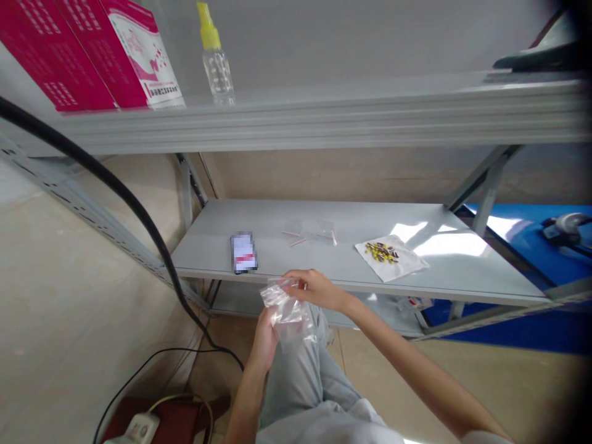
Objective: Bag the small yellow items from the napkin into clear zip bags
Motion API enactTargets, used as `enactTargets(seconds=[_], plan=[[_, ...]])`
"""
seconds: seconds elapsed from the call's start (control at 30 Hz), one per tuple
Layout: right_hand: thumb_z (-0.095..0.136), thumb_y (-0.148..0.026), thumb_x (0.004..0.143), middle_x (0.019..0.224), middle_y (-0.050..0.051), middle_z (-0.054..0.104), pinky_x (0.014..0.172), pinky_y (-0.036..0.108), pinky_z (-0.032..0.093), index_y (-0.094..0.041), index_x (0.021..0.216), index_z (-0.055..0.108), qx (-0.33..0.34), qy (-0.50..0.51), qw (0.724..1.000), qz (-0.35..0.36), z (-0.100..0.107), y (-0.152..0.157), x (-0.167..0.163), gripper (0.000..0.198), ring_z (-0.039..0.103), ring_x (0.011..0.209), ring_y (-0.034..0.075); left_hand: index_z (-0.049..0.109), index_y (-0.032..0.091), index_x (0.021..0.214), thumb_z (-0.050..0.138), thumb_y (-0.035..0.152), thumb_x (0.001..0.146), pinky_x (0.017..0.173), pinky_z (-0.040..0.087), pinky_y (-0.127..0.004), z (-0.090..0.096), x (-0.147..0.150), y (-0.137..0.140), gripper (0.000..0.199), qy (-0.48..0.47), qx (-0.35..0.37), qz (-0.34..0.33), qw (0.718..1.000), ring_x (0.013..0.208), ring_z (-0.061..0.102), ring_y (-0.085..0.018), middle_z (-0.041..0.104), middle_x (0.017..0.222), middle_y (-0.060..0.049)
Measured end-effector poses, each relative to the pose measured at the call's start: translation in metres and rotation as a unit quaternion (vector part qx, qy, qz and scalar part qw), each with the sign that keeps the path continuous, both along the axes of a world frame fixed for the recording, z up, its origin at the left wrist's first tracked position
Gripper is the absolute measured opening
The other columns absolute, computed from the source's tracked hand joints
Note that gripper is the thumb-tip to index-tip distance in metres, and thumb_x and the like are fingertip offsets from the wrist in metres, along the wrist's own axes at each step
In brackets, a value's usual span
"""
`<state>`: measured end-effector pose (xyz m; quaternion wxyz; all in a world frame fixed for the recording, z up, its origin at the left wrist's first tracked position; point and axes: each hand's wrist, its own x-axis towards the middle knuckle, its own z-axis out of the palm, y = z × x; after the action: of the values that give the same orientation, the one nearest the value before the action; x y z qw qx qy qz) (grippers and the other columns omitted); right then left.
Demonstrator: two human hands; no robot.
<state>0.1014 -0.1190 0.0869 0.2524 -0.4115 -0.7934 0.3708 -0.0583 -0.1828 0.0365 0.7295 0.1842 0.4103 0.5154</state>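
Observation:
Just in front of the shelf's edge, above my lap, I hold clear plastic bags point(293, 317) that look bunched together. My left hand point(266, 339) is closed on their left side from below. At their top edge my right hand point(314, 288) has its fingers bent and pinched on the plastic. On the shelf point(324, 262) beyond lie small clear zip bags point(324, 231) with thin pinkish strips. Farther right, a white paper sheet point(402, 262) carries a small pile of yellow and dark brown pieces point(382, 252). How many bags I hold cannot be made out.
A blurred-out phone point(243, 253) lies on the shelf's left. Overhead, an upper shelf point(324, 117) bears pink boxes point(92, 55) and a yellow-topped spray bottle point(216, 61). A black cable point(139, 209) hangs at left, above a power strip point(141, 427). A blue surface point(531, 228) is at right.

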Motion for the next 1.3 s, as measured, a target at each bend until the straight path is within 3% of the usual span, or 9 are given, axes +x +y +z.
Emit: enactTargets(seconds=[0.23, 0.37, 0.47, 0.6, 0.7, 0.83, 1.03, 1.3], plan=[[0.063, -0.031, 0.079, 0.087, -0.001, 0.067, 0.062, 0.020, 0.039, -0.025, 0.094, 0.069, 0.046, -0.071, 0.996, 0.000, 0.000, -0.010, -0.013, 0.016, 0.059, 0.070, 0.011, 0.065, 0.013, 0.102, 0.061, 0.047, 0.072, 0.083, 0.051, -0.038, 0.004, -0.006, 0.000, 0.045, -0.032, -0.024, 0.032, 0.999, 0.098, 0.063, -0.028, 0.071, 0.093, -0.009], [0.064, -0.026, 0.078, 0.098, 0.003, 0.063, 0.074, 0.024, 0.043, -0.024, 0.110, 0.061, 0.104, -0.029, 0.994, 0.017, -0.009, -0.006, -0.023, 0.032, 0.058, 0.087, 0.015, 0.062, 0.014, 0.110, 0.069, 0.041, 0.070, 0.086, 0.049, -0.034, -0.003, -0.007, 0.000, 0.048, 0.054, 0.035, 0.032, 0.997, 0.099, 0.063, -0.026, 0.069, 0.101, -0.010], [0.059, -0.032, 0.083, 0.116, 0.006, 0.057, 0.089, 0.028, 0.042, -0.023, 0.126, 0.049, 0.129, -0.033, 0.991, 0.023, -0.021, 0.023, -0.022, 0.045, 0.054, 0.105, 0.016, 0.063, 0.013, 0.107, 0.072, 0.038, 0.069, 0.087, 0.049, -0.033, -0.009, -0.010, -0.002, 0.046, 0.096, 0.043, 0.037, 0.994, 0.094, 0.065, -0.024, 0.070, 0.098, -0.011], [0.045, -0.031, 0.090, 0.134, 0.012, 0.045, 0.098, 0.041, 0.035, -0.018, 0.130, 0.045, 0.097, -0.204, 0.966, -0.123, -0.044, 0.081, -0.004, 0.042, 0.043, 0.122, 0.024, 0.066, 0.010, 0.100, 0.070, 0.044, 0.070, 0.079, 0.053, -0.035, -0.009, -0.015, -0.007, 0.046, 0.084, 0.015, 0.003, 0.996, 0.086, 0.067, -0.025, 0.071, 0.090, -0.012], [0.048, -0.026, 0.087, 0.134, 0.015, 0.045, 0.097, 0.045, 0.033, -0.016, 0.128, 0.047, 0.076, -0.258, 0.949, -0.166, -0.061, 0.115, 0.010, 0.042, 0.042, 0.122, 0.028, 0.066, 0.010, 0.101, 0.071, 0.044, 0.069, 0.076, 0.054, -0.035, -0.006, -0.018, -0.010, 0.047, 0.057, 0.003, -0.010, 0.998, 0.087, 0.067, -0.026, 0.072, 0.086, -0.012], [0.049, -0.035, 0.086, 0.130, 0.012, 0.049, 0.093, 0.040, 0.036, -0.020, 0.123, 0.053, 0.062, -0.299, 0.932, -0.195, -0.073, 0.134, 0.016, 0.040, 0.047, 0.116, 0.026, 0.066, 0.011, 0.101, 0.071, 0.043, 0.070, 0.076, 0.055, -0.035, -0.009, -0.020, -0.012, 0.046, 0.043, -0.012, -0.016, 0.999, 0.086, 0.068, -0.026, 0.072, 0.083, -0.011], [0.052, -0.036, 0.086, 0.118, 0.007, 0.058, 0.089, 0.033, 0.036, -0.025, 0.111, 0.061, 0.074, -0.319, 0.926, -0.187, -0.073, 0.128, 0.018, 0.029, 0.049, 0.111, 0.022, 0.068, 0.011, 0.099, 0.077, 0.041, 0.063, 0.077, 0.054, -0.034, -0.014, -0.013, -0.009, 0.047, 0.043, -0.027, 0.013, 0.999, 0.085, 0.068, -0.027, 0.072, 0.080, -0.011], [0.048, -0.027, 0.090, 0.105, 0.006, 0.063, 0.083, 0.029, 0.037, -0.024, 0.099, 0.066, 0.098, -0.323, 0.928, -0.157, -0.073, 0.083, 0.018, 0.020, 0.053, 0.103, 0.020, 0.067, 0.011, 0.103, 0.077, 0.043, 0.061, 0.075, 0.054, -0.036, -0.015, -0.002, -0.010, 0.054, 0.046, -0.048, -0.028, 0.997, 0.084, 0.068, -0.029, 0.072, 0.082, -0.013]])
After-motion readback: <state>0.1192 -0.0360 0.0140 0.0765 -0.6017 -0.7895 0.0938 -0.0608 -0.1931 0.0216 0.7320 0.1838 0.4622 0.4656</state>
